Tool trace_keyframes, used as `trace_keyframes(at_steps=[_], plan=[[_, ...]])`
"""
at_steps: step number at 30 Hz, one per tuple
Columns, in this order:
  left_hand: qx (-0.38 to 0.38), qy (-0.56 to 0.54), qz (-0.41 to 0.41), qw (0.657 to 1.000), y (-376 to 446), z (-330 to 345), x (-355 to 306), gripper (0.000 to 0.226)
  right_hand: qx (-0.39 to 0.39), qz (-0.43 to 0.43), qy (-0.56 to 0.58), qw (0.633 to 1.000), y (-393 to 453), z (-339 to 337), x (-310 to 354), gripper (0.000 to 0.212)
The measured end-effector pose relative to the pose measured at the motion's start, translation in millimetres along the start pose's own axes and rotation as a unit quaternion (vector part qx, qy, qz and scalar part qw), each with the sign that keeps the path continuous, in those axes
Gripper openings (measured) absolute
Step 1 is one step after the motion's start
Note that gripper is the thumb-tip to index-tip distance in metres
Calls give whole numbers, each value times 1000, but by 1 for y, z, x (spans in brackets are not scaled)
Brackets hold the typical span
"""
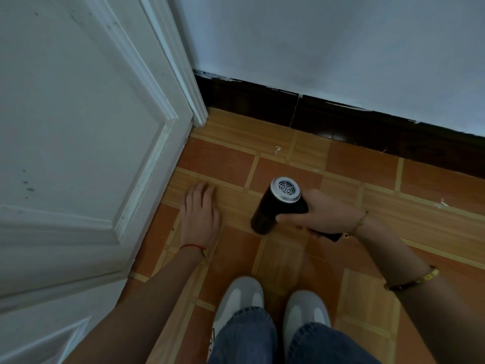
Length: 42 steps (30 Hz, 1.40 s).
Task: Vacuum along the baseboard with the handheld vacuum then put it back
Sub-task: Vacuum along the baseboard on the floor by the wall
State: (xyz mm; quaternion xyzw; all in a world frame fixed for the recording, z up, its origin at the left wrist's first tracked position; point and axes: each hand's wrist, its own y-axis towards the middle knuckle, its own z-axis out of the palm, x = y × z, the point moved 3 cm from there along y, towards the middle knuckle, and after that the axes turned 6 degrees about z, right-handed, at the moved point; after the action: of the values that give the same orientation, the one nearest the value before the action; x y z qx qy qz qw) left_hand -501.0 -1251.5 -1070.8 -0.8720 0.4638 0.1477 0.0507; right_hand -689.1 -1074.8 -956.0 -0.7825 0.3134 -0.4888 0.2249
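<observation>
Your right hand [331, 216] is clamped around the handle of the black handheld vacuum [278, 206], its silver vented end cap facing up, the body held over the tiled floor [433, 211] well short of the dark baseboard [341, 119]. Your left hand [200, 214] lies flat, fingers together, on the floor just beside the white door [78, 127].

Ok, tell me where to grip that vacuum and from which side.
Grip the handle that juts from the vacuum body's lower side, coming from the right, as the right hand does now. The black barrel looks too wide to wrap, and its silver grille end should stay uncovered.
</observation>
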Motion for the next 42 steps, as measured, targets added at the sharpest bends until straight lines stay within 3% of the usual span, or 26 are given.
trace_keyframes(at_steps=[4, 7, 10, 14, 17, 28, 32, 36, 42], plan=[[-3, -14, 16, 1000, 13, 1, -11, 47, -66, -12, -21, 998, -3, 2, -6, 39], [8, -24, 25, 999, 25, 4, -21, 49, -158, -21, -46, 986, -1, 3, -11, 49], [21, -23, 34, 999, 38, 11, -31, 51, -263, 8, -9, 965, 9, 1, -25, 61], [24, -1, 33, 999, 51, 22, -46, 51, -354, 21, 59, 933, 11, -10, -34, 53], [12, 5, 24, 1000, 54, 27, -51, 52, -405, 21, 110, 907, 12, -20, -35, 60], [-18, 8, 32, 999, 53, 28, -50, 53, -415, 10, 107, 903, 53, -44, -26, 63], [-13, 4, 31, 999, 54, 27, -50, 55, -364, 0, 69, 929, 61, -50, -27, 61], [-17, 9, 32, 999, 53, 26, -50, 54, -408, 15, 86, 909, 58, -59, -33, 60], [-20, 6, 29, 999, 54, 26, -50, 53, -383, 4, 54, 922, 58, -62, -34, 57]])
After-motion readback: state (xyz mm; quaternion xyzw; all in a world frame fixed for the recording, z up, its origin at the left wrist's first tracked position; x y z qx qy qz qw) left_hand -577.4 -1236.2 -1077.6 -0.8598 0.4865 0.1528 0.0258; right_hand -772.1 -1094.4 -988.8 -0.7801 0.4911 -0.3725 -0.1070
